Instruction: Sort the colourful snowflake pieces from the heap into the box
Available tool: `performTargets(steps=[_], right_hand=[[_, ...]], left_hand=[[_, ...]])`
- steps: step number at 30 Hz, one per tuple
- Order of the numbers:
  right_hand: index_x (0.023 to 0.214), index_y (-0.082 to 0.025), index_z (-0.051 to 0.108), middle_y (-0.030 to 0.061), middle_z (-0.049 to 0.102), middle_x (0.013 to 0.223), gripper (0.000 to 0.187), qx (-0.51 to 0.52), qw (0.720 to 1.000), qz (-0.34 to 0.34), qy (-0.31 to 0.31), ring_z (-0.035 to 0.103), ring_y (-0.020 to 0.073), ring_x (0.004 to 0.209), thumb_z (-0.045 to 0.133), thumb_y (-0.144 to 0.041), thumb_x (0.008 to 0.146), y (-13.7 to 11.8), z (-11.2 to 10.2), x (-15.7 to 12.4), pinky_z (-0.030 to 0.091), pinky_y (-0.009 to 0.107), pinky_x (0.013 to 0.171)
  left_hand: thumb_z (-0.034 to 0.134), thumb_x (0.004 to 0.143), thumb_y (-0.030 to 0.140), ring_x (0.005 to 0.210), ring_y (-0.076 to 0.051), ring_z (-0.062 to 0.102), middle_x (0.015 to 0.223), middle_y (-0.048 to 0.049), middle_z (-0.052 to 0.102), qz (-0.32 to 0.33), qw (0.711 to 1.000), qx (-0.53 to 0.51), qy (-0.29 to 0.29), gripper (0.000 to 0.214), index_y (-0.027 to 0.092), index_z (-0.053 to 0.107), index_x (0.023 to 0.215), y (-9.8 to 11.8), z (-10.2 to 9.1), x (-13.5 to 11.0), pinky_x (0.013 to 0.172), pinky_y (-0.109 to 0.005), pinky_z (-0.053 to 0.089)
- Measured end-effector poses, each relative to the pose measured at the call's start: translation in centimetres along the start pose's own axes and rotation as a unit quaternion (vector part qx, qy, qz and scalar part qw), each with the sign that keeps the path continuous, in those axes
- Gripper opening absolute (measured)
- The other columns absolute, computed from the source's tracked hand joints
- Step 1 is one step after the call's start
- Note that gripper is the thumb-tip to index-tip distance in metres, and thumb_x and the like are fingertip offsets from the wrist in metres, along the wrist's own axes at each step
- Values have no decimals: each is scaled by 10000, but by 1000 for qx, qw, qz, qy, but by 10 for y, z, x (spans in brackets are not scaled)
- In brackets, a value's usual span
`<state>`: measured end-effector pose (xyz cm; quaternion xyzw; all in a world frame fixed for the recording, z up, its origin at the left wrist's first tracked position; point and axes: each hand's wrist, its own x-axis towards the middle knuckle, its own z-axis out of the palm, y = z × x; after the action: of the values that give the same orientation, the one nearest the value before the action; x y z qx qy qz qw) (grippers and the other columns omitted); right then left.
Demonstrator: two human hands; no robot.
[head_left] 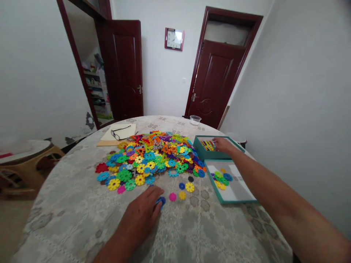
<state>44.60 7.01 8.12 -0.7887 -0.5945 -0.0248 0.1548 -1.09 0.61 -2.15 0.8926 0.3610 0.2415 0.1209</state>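
A big heap of coloured snowflake-shaped plastic discs [153, 155] covers the middle of a round table [82, 219] with a lace cloth. My left hand [142, 212] lies flat near the front, its fingertips on a blue disc [161, 200]; a pink disc [172, 197] and a yellow disc [182, 195] lie just right of it. My right hand [222, 144] reaches into a teal box [199, 150] holding several discs; its fingers are curled and what they grip is hidden. A teal lid [238, 191] in front of the box holds a few discs.
Black glasses [120, 133] rest on a beige notebook [128, 128] at the back left. A small clear bowl [195, 119] stands at the far edge. A low wooden stool [24, 160] is left of the table. Two dark red doors and a wall clock lie beyond.
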Motion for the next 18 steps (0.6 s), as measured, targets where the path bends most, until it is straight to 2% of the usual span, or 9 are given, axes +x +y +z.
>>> performTargets(steps=[3,6,9,11,14,18], right_hand=[[1269,-103,701,199,714,1290,364,-9,998,30,48,673,306,1163,504,-248,1000,-8,2,-18,489,397,1005],[1227,-179,719,122,763,1185,343,40,996,-38,68,703,262,1020,520,-317,983,-31,6,-59,511,348,887],[1147,-228,733,66,781,1047,286,104,981,-151,-61,700,214,872,556,-381,982,-65,12,-118,506,309,787],[1148,-230,730,71,776,1049,264,96,972,-181,-112,698,216,896,588,-361,968,-87,21,-152,497,309,793],[1204,-196,705,112,763,1127,294,64,975,-156,-141,703,232,949,605,-321,957,-109,42,-180,486,311,809],[1182,-150,681,164,732,1171,288,12,984,-108,-144,681,270,1045,596,-307,955,-116,71,-181,459,328,869]], left_hand=[[530,979,217,1238,-254,675,1349,-98,696,-36,998,17,-54,348,234,661,1300,5,-14,1,1068,-387,555],[580,968,249,1298,-279,623,1395,-117,655,-67,993,29,-97,383,218,625,1347,3,-25,2,1117,-421,501],[594,966,290,1296,-284,605,1392,-118,639,-79,988,33,-129,387,225,606,1347,1,-29,2,1108,-423,484],[607,953,298,1254,-289,618,1350,-122,644,-83,984,38,-156,380,220,612,1325,2,-27,3,1070,-421,493],[626,934,307,1173,-290,635,1282,-126,642,-81,978,47,-187,336,215,638,1257,4,-21,4,1003,-407,506],[618,939,326,1131,-293,632,1239,-125,632,-77,978,40,-192,272,218,646,1187,3,-15,4,953,-394,497]])
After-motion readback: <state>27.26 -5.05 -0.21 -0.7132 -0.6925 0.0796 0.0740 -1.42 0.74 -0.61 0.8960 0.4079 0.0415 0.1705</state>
